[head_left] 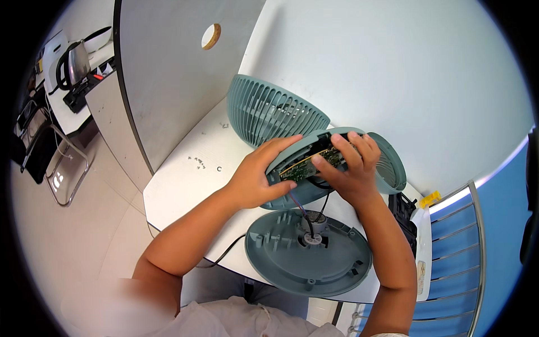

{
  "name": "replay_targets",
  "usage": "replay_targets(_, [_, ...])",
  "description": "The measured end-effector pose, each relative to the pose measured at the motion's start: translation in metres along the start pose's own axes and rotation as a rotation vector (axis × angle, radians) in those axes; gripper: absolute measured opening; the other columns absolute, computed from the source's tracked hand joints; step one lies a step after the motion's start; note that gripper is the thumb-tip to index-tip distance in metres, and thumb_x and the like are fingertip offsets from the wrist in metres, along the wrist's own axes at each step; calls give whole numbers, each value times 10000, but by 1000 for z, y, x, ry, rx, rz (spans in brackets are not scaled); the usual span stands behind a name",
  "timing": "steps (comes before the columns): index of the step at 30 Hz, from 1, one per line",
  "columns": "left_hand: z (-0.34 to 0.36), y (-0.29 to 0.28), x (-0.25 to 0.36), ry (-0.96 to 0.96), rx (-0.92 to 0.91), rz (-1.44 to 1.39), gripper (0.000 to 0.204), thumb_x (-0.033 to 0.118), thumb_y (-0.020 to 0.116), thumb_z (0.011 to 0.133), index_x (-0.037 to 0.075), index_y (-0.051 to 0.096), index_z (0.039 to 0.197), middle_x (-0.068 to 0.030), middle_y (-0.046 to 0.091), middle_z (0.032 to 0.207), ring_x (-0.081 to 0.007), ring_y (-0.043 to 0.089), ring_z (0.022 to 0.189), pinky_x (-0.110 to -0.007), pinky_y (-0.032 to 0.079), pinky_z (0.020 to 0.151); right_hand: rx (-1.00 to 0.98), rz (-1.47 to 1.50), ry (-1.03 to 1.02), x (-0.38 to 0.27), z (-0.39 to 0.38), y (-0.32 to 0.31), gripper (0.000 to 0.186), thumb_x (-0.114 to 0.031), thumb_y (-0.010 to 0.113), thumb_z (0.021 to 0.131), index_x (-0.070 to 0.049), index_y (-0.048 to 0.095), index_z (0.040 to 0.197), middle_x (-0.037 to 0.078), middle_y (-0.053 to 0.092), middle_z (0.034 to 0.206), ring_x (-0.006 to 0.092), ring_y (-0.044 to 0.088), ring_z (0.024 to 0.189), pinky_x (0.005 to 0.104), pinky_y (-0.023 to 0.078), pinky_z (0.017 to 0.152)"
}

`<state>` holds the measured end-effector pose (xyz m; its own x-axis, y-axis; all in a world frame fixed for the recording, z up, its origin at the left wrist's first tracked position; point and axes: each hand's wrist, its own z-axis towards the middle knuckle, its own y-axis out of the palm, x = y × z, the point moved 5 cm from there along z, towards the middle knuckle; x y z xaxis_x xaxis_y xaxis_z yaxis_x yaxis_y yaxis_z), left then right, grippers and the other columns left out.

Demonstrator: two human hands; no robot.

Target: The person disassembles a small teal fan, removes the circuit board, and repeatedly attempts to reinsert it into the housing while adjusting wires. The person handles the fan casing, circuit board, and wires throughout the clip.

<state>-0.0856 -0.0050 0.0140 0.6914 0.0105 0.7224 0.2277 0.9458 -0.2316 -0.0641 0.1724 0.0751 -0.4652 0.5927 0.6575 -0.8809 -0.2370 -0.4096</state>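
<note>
Your left hand (258,177) holds the green shell (295,148) by its left side, thumb on the near edge, while your right hand (355,168) curls at its right end with the thumb by the circuit board (303,169); you cannot tell here whether those right fingers grip or merely rest. You have the shell tilted beyond the oval base (286,264), wires (321,210) running down toward the motor (315,222). Past your left hand stands the slatted grille (269,109), with screws (197,163) on the table (182,194).
</note>
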Motion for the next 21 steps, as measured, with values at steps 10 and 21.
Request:
replay_targets(10, [-2, 1, 5, 89, 12, 21, 966, 152, 851, 596, 106, 352, 1421, -145, 500, 1290, -314, 512, 1172, -373, 411, 984, 163, -33, -72, 0, -16, -6, 424, -346, 554, 930, -429, 408, 1319, 8, 442, 1255, 238, 407, 1167, 472, 342, 986])
replay_targets(21, [-7, 3, 1, 249, 84, 12, 927, 177, 899, 546, 127, 386, 1317, -193, 383, 1417, -374, 432, 1271, -426, 433, 989, 173, -78, -126, -3, -19, -6, 401, -376, 500, 957, -428, 355, 1326, 2, 412, 1192, 233, 390, 1143, 462, 356, 955])
